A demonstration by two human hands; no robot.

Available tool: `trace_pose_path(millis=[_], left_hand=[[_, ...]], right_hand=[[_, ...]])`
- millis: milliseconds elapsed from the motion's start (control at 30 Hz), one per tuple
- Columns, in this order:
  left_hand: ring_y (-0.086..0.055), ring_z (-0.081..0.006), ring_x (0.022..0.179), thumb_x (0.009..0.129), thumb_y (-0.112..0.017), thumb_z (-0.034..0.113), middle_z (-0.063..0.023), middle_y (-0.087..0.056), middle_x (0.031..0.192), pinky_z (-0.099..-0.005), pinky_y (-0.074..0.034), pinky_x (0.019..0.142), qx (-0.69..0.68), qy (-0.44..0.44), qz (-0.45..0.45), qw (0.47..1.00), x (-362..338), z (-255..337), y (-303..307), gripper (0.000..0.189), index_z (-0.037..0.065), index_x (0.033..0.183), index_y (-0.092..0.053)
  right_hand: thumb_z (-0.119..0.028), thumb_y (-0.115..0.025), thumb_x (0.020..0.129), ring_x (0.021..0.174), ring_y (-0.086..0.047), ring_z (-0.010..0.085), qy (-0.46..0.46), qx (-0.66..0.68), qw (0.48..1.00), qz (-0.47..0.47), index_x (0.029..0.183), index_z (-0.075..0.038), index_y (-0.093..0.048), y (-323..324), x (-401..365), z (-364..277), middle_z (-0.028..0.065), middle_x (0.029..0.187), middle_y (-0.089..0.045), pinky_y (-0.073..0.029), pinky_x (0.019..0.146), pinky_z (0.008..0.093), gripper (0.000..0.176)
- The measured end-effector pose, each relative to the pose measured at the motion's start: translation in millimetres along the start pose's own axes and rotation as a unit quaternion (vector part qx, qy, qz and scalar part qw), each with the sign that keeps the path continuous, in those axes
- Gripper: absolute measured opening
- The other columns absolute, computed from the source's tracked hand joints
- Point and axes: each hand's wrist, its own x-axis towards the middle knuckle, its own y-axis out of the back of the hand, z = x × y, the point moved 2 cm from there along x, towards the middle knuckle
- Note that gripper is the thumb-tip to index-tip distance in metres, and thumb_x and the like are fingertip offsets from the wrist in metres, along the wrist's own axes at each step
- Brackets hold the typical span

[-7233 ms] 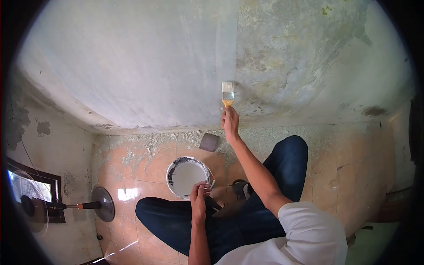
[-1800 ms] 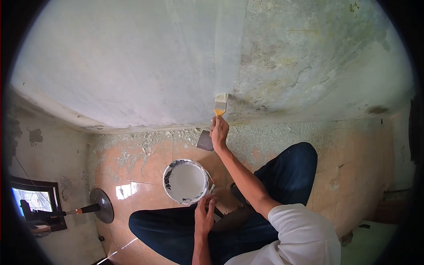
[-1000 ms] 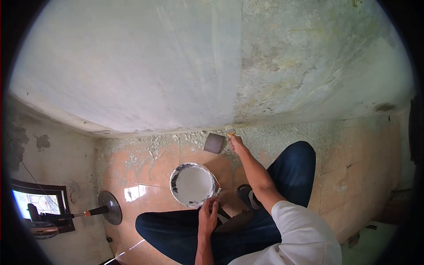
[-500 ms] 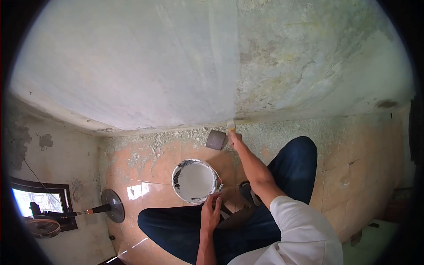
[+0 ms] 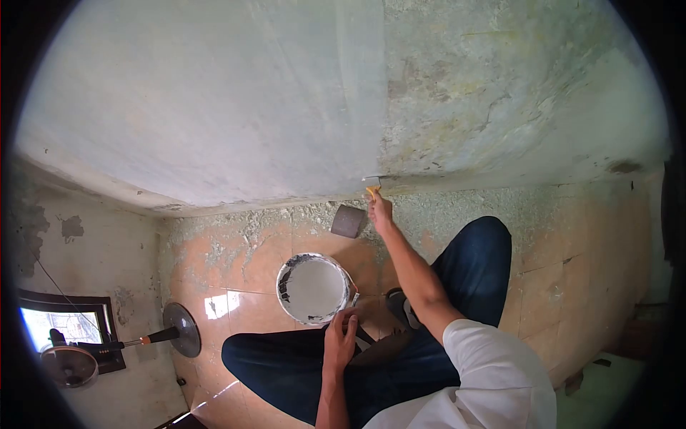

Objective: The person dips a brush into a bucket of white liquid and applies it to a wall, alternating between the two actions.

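Observation:
My right hand [image 5: 381,211] is closed around the yellow handle of a putty knife [image 5: 373,189]. Its blade meets the low part of the wall [image 5: 236,121], close to the seam between a smooth pale coat on the left and rough, stained plaster on the right. Just left of that hand, a brownish-grey square piece [image 5: 348,222] lies on the floor. A white bucket [image 5: 280,303], its inner wall smeared dark, holds pale paste [image 5: 314,287]. My left hand [image 5: 339,339] is at the bucket's near edge, thumb apart and fingers loosely bent, with no tool visible in it.
Flaky debris [image 5: 250,230] litters the tiled floor [image 5: 204,272] along the wall's foot. My bent legs [image 5: 475,264] flank the bucket's near side. To the left stands a fan on a round base [image 5: 184,329], beside a window [image 5: 64,323] in a peeling side wall.
My right hand has moved up slightly, carrying the putty knife from the wall's foot onto the lower wall. The left hand stays by the bucket.

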Motion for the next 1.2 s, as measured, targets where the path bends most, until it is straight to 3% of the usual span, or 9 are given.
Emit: trace_pose_path(millis=[167,200,233,333,400,700,867,1100,1200], left_hand=[[-0.075,-0.0301,0.099,0.11,-0.06,0.018,-0.0208,-0.075,0.112,-0.0402,-0.057,0.09,0.0,-0.018,0.015,1.0,2,4,0,0.027,0.0,0.129,-0.068],[-0.075,-0.03,0.098,0.111,-0.06,0.018,-0.0205,-0.075,0.111,-0.0399,-0.057,0.09,-0.001,-0.014,0.011,1.0,1,5,0,0.027,0.0,0.129,-0.068],[-0.075,-0.0298,0.098,0.111,-0.06,0.018,-0.0201,-0.075,0.111,-0.0397,-0.057,0.09,-0.002,-0.008,0.005,1.0,-1,7,1,0.027,0.0,0.129,-0.068],[-0.075,-0.029,0.098,0.111,-0.059,0.018,-0.0196,-0.075,0.111,-0.0392,-0.057,0.09,0.004,-0.006,0.001,1.0,-3,8,1,0.027,-0.001,0.129,-0.068],[-0.075,-0.0289,0.097,0.111,-0.059,0.018,-0.0196,-0.075,0.112,-0.0392,-0.057,0.09,0.001,-0.012,0.001,1.0,-5,7,0,0.027,-0.001,0.129,-0.068],[-0.075,-0.0301,0.098,0.11,-0.059,0.016,-0.0195,-0.075,0.113,-0.0404,-0.057,0.091,-0.002,-0.022,-0.005,1.0,-3,15,-2,0.027,0.0,0.13,-0.068],[-0.075,-0.0294,0.098,0.111,-0.059,0.016,-0.0191,-0.075,0.114,-0.04,-0.057,0.092,0.004,-0.017,-0.002,1.0,-4,9,2,0.027,0.001,0.13,-0.067],[-0.074,-0.0286,0.099,0.111,-0.059,0.018,-0.0195,-0.075,0.113,-0.0404,-0.056,0.092,-0.003,-0.031,-0.001,1.0,-6,16,3,0.027,0.0,0.13,-0.068],[-0.074,-0.0291,0.1,0.111,-0.06,0.019,-0.0197,-0.075,0.114,-0.0404,-0.056,0.092,0.0,-0.008,-0.006,1.0,-9,14,1,0.028,0.001,0.13,-0.068]], right_hand=[[-0.047,-0.06,0.11,0.042,-0.033,0.0043,-0.071,0.014,0.997,-0.002,0.093,-0.009,-0.077,0,-25,41,-0.0087,0.059,-0.043,-0.026,0.04,0.0262,0.045],[-0.047,-0.058,0.11,0.045,-0.032,0.004,-0.152,-0.01,0.988,0.019,0.107,-0.007,-0.077,1,-13,48,-0.0101,0.062,-0.039,-0.027,0.042,0.024,0.044],[-0.047,-0.058,0.11,0.045,-0.032,0.004,-0.154,-0.007,0.988,0.019,0.107,-0.007,-0.077,-8,-13,36,-0.0101,0.062,-0.039,-0.027,0.042,0.024,0.044],[-0.043,-0.055,0.112,0.046,-0.032,0.0043,-0.071,0.016,0.997,0.025,0.107,-0.006,-0.077,-26,-7,-11,-0.0105,0.064,-0.039,-0.027,0.042,0.0236,0.043],[-0.038,-0.054,0.113,0.049,-0.032,0.0044,-0.064,0.166,0.984,0.03,0.107,-0.004,-0.076,-44,-10,-28,-0.0101,0.067,-0.04,-0.027,0.044,0.0237,0.041],[-0.038,-0.05,0.114,0.052,-0.035,0.0052,0.067,0.141,0.988,0.012,0.106,-0.003,-0.076,-129,-117,-111,-0.0075,0.066,-0.038,-0.029,0.046,0.0239,0.044],[-0.037,-0.047,0.116,0.054,-0.036,0.0052,0.156,0.173,0.969,-0.084,0.112,-0.001,-0.07,-158,-162,-160,-0.0062,0.068,-0.039,-0.028,0.048,0.0243,0.043],[-0.041,-0.051,0.116,0.056,-0.035,0.0035,0.279,0.068,0.943,-0.168,0.098,-0.003,-0.065,-148,-153,-164,-0.0074,0.067,-0.037,-0.027,0.048,0.0232,0.045],[-0.04,-0.052,0.116,0.056,-0.038,0.0038,0.23,0.077,0.964,-0.107,0.093,-0.004,-0.067,-124,-101,-123,-0.0058,0.066,-0.04,-0.029,0.048,0.0249,0.046]])
